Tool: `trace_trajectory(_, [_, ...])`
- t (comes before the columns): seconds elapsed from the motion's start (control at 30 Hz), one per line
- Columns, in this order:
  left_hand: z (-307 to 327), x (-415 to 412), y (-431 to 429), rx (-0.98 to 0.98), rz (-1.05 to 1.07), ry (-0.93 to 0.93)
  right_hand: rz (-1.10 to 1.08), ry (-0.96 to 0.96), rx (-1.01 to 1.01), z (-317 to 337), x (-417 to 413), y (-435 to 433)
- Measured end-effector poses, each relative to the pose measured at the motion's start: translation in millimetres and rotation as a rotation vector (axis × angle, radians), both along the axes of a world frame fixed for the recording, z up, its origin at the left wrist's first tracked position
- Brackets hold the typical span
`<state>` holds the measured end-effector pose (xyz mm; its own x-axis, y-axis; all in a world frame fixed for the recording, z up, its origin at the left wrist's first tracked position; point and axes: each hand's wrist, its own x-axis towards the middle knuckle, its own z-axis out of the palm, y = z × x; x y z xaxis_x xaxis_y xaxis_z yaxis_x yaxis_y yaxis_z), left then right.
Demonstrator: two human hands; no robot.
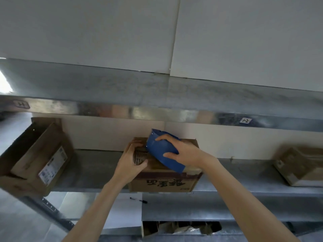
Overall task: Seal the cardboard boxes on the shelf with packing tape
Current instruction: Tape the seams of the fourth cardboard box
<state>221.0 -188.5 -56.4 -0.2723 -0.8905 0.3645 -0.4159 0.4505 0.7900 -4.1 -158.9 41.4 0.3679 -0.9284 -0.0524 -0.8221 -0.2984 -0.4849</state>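
Right hand (pixel 183 151) grasping tape dispenser (pixel 158 149) (blue), atop cardboard box (pixel 164 183); left hand (pixel 131 162) gripping box edge

You have a grey metal shelf (pixel 94 170) with three brown boxes sitting on it: the left box (pixel 35 159), the middle box (pixel 164 184) and the right box (pixel 300 168), well apart.

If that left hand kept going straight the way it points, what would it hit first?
Most likely the blue tape dispenser, which the right hand holds on the cardboard box: the left hand points straight toward it. Depth is unclear, though.
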Motion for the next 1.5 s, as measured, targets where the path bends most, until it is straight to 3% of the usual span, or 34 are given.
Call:
trace_trajectory(0.2, [-1.2,4.6,0.1,0.021,0.003,-0.011,0.001,-0.009,0.015,-0.8,6.2,-2.2])
trace_trajectory(0.43, [-1.5,3.0,4.6,0.034,0.016,-0.001,-0.177,0.083,-0.375,-20.8,17.9,11.9])
trace_trajectory(0.7, [24.9,14.5,-0.2,0.028,-0.04,-0.062,-0.181,0.032,-0.479,-0.8,12.7,13.8])
trace_trajectory(1.03, [77.8,36.5,-5.1,0.082,-0.091,0.018,0.016,0.012,-0.484,23.7,9.1,40.9])
trace_trajectory(1.33, [94.6,28.5,12.6,0.24,-0.326,0.094,0.107,0.091,-0.521,28.5,9.5,65.6])
trace_trajectory(1.5, [93.1,23.1,14.8,0.244,-0.317,0.144,0.106,0.1,-0.505,31.6,11.2,72.5])
